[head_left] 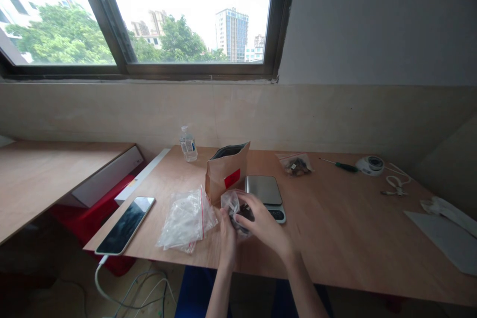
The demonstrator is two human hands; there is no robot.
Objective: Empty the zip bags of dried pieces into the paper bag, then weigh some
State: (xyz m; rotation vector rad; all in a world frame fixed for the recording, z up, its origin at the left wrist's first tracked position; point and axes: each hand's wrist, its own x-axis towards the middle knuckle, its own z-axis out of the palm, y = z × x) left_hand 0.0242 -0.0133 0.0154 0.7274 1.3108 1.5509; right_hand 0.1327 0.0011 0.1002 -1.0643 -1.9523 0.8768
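Observation:
Between my two hands is a clear plastic bag (230, 202) with dark brown pieces inside, too small to name. My left hand (227, 232) is closed on the bag's left side. My right hand (263, 218) wraps over its right side, fingers curled on it. Just behind stands a brown paper pouch (216, 179) with its top gaping and a red label on the front. A kitchen scale (264, 190) with a steel plate sits right behind my right hand, its display partly covered. Left of my hands lie several flat clear zip bags (182, 221).
A phone (125, 226) with a white cable lies at the table's left front edge. Farther back stand a water bottle (189, 145) and a filled zip bag (296, 165). To the right are a screwdriver (346, 166), a white camera (370, 165) and a grey sheet (443, 238).

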